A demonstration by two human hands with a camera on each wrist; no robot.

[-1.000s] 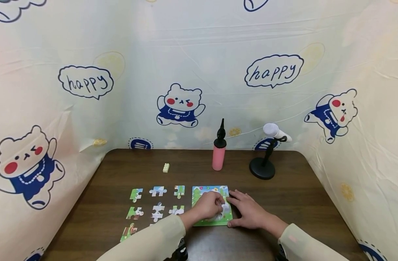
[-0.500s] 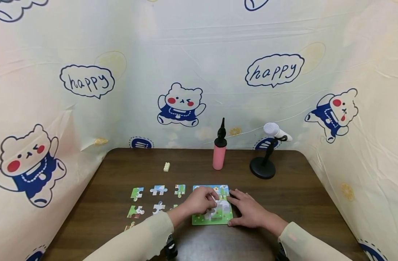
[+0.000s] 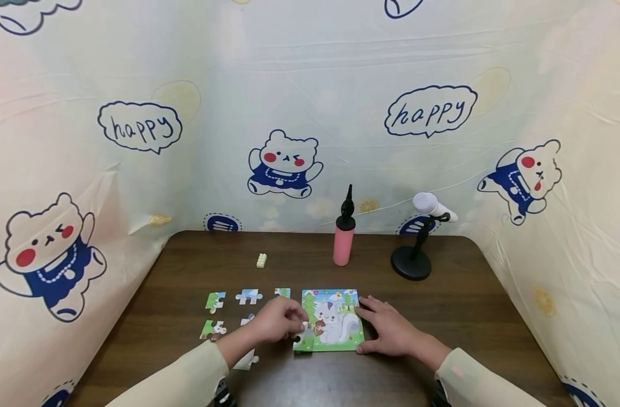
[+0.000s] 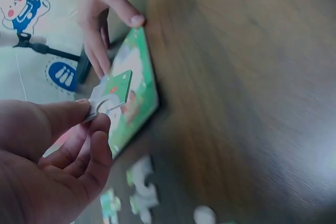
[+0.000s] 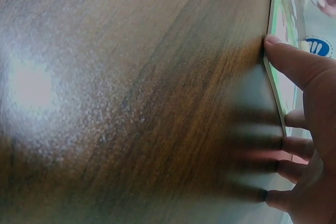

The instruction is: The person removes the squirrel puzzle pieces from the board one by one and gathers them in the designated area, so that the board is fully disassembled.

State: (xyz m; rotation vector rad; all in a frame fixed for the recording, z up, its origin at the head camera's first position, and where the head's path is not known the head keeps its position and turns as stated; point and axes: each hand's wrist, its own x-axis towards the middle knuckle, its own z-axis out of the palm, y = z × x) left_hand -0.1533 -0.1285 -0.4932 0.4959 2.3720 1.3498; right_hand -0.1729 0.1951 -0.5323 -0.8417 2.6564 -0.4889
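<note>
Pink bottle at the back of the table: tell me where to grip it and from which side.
Grip the pink bottle around its straight cylindrical body, coming from the front. It stands upright with its sides free; the black nozzle above is narrow and tapered, probably a poorer hold. The microphone stand sits to its right.

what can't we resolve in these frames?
- Head view: left hand covers the piece it pinches and the puzzle board's left edge.
- Left wrist view: puzzle piece blurred, its picture unreadable.
- Right wrist view: board seen edge-on; right hand cut off by the frame.
</note>
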